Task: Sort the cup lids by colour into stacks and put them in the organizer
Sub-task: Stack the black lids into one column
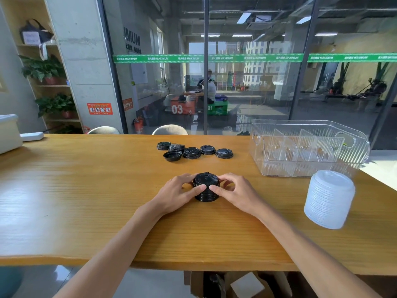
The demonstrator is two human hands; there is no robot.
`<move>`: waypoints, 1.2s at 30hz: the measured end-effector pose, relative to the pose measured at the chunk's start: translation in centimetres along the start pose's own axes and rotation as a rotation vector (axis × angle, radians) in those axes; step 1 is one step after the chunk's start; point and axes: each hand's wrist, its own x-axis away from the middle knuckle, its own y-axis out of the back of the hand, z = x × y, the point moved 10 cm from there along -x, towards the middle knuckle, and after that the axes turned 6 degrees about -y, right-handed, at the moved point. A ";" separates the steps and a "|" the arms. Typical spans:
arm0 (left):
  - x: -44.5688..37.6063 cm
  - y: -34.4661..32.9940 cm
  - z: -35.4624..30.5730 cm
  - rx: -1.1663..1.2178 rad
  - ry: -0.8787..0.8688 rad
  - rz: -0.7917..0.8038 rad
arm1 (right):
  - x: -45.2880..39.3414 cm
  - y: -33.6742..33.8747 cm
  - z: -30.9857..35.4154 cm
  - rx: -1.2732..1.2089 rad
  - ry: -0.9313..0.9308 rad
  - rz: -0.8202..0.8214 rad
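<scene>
Black lid stack (206, 189), frame centre, on table (86, 201): gripped between left hand (178, 194) and right hand (234, 193), fingers curled round its sides. Loose black lids (193, 150) above; white lid stack (329, 200), organizer (309, 147) right.

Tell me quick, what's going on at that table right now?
Left hand and right hand both gripping black lid stack. Loose black lids still on table. White lid stack beside clear organizer. Path unobstructed.

A long wooden table (86, 201) faces a glass wall (247, 82) with a green stripe (214, 58); potted plants (43, 69) fill wooden shelves (58, 86) beside a concrete pillar (83, 61).
</scene>
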 end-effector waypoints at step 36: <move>0.3 -0.4 -0.2 -0.011 0.031 -0.001 | 0.9 -0.6 0.3 0.083 -0.025 0.008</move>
